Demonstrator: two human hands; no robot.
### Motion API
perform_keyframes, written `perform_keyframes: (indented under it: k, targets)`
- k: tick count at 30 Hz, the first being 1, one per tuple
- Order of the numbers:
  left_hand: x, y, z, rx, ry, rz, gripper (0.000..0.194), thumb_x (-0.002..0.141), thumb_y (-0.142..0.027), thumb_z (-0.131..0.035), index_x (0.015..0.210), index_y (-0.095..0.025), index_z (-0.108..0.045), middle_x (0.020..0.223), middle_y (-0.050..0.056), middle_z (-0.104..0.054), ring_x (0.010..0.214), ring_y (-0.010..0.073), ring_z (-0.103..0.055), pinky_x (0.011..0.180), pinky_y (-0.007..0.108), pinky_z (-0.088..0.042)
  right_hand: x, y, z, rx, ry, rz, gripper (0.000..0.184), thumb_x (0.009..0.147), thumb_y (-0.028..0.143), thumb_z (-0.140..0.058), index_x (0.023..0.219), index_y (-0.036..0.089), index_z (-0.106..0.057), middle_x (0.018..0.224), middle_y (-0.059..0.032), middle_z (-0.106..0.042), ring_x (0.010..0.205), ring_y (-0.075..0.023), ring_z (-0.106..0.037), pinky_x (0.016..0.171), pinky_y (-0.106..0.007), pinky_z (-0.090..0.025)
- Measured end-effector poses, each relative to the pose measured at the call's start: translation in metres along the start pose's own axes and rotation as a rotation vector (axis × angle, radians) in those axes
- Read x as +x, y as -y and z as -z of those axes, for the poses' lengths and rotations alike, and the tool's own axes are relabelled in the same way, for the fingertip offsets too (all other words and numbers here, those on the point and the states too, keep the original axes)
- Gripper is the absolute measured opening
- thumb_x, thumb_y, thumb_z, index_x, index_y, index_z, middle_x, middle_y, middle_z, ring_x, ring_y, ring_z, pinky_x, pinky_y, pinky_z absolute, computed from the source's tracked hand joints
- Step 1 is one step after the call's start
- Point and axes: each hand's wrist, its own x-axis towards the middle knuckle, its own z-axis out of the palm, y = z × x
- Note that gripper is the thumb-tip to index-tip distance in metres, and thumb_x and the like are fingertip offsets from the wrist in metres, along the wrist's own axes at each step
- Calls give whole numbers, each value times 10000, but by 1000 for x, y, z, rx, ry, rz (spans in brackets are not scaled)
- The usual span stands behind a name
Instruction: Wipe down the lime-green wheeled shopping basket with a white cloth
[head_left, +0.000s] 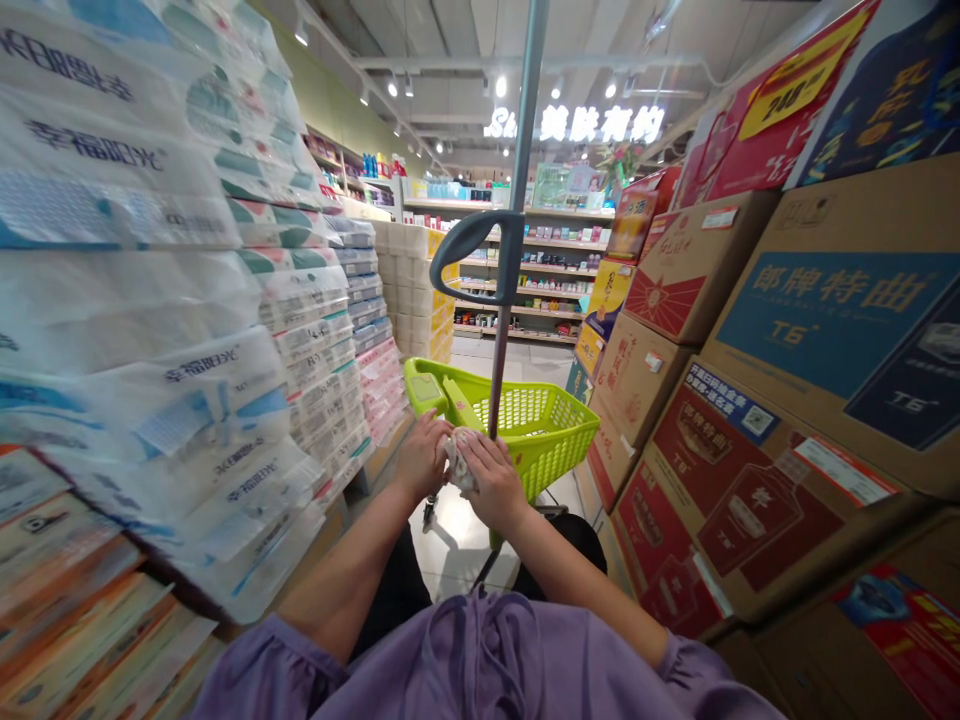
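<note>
Lilac gathered blouse sleeves (480, 665) fill the bottom edge, with two bare forearms reaching forward from them. Far left, orange-and-white printed cartons (67, 590) sit low beneath a tall wall of plastic-wrapped white tissue packs (127, 300) with blue and green printing. Centre, the left hand (424, 457) and right hand (491, 480) meet over a crumpled white paper-like wad (459, 462), held between them just above a lime-green plastic shopping basket (540, 435). The fingers of each hand lie together and press on the wad; how firmly they grip cannot be told. A slim grey metal pole (517, 200) with a curved grey handle (472, 255) rises from the basket. Beneath it lies a glossy pale tile floor (457, 540). Farther ahead stand long store shelves of small packaged goods (525, 270), under a white illuminated sign in Chinese characters (577, 125). Far right, stacked brown cardboard liquor cartons (817, 330) with blue and red panels tower along the aisle.
</note>
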Motion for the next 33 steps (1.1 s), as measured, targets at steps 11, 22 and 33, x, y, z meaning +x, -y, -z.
perform_keyframes:
  k: [11,22,33]
  targets:
    - [-4,10,-4,-12,-40,47,343,938,-221,-291,951,-187,-632,1173,74,-651,1293,217,-462,1131,486,-348,-9,-1,-16,-102,-38,68,591,845,138,-462,1434,137,-407,1466,-116,-426,1410,-225,-309,1152,-414,-300]
    - [-22,-10,-10,140,-79,40,269,944,-207,-359,1090,-182,-583,1209,100,-617,1352,264,-399,1125,484,-369,-12,-6,-9,-38,-46,39,567,853,132,-466,1418,150,-434,1445,-104,-458,1381,-237,-364,1134,-441,-348]
    - [-13,-12,-3,137,-126,57,228,943,-220,-345,940,-226,-573,1010,58,-665,1226,238,-527,1059,462,-439,28,-27,26,108,-270,31,537,866,30,-407,1338,245,-544,1330,-51,-583,1320,-202,-457,1103,-418,-431]
